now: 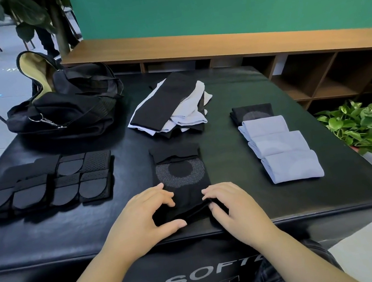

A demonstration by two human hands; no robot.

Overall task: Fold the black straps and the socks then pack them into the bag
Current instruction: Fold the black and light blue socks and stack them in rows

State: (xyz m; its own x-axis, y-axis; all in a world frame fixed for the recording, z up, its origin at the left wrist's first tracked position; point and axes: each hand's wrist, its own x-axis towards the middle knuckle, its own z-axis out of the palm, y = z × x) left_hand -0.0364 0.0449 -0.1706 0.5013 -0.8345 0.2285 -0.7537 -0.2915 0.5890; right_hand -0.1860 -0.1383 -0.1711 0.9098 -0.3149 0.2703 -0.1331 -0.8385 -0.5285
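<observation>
A black sock [181, 177] with a grey ring pattern lies flat in front of me on the black padded table [250, 203]. My left hand [143, 215] and my right hand [233, 206] each pinch its near end, thumbs under the edge. Folded black straps [47, 185] lie in rows at the left. A loose pile of black and pale blue socks [170, 107] sits behind the flat sock. Three folded pale blue socks [280, 148] and one folded black sock [252, 112] line up at the right. The open black bag [66, 103] stands at the far left corner.
A wooden shelf unit [314, 68] runs along the green wall behind the table. A potted plant [366, 126] stands on the floor at the right. Chair legs and a large plant are at the far left.
</observation>
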